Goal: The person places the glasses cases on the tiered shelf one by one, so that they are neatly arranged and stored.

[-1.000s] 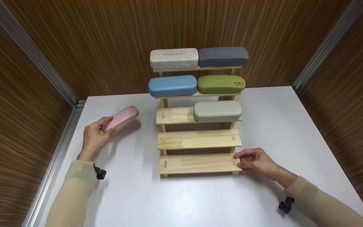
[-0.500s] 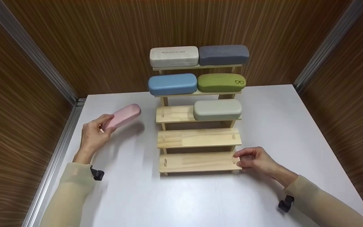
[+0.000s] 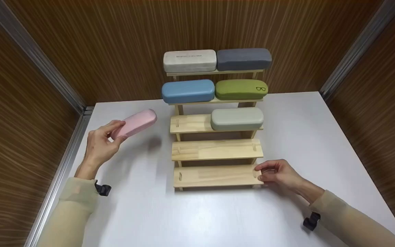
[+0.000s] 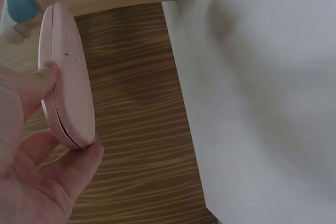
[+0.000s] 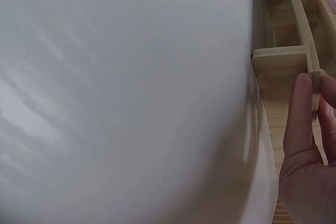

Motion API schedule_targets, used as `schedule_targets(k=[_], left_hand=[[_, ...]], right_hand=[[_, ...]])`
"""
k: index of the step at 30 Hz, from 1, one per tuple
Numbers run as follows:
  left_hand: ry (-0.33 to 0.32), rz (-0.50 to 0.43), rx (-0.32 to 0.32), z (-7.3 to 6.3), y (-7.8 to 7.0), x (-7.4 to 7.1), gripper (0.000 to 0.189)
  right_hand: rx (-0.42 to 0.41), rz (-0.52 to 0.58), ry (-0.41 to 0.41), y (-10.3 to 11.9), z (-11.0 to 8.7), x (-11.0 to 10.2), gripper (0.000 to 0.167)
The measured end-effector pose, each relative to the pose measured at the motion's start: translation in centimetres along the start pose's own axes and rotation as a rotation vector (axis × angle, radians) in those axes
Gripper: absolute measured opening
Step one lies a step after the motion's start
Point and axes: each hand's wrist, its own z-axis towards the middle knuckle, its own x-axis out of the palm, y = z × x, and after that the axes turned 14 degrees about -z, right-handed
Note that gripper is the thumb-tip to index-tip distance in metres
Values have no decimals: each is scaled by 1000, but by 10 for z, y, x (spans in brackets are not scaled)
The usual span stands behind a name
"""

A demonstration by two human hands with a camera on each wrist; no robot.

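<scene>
My left hand (image 3: 100, 145) grips a pink glasses case (image 3: 136, 122) by its near end, raised over the table left of the stepped wooden rack (image 3: 218, 150). In the left wrist view the closed pink case (image 4: 72, 77) sits between thumb and fingers, its seam showing. My right hand (image 3: 281, 175) pinches the right end of the rack's lowest shelf; in the right wrist view the thumb lies on one face of the board and the fingers on the other. A pale grey-green glasses case (image 3: 237, 118) rests on the right half of the middle shelf.
On the shelf above are a blue case (image 3: 188, 91) and an olive green case (image 3: 241, 89). The top shelf carries a whitish case (image 3: 190, 61) and a dark grey-blue case (image 3: 244, 59). Wood-grain panels (image 3: 132, 44) enclose the white table (image 3: 211, 219) at the back and sides.
The left hand has lifted the pink case higher, its far end shifting slightly up and right toward the rack. The right hand keeps its place on the bottom shelf.
</scene>
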Motion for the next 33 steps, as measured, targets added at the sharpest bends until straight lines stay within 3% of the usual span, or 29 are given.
schedule_targets(k=[16,22,33], left_hand=[[73,-38,106,4,-35,6,45],[107,-24,137,8,-43,11,44],[170,-31,145,16,-58,20,44]], right_hand=[[-4,-4,-9,0,-1,1,43],[-19,3,-7,-2,0,2,38],[-6,26,-4,1,0,1,34]])
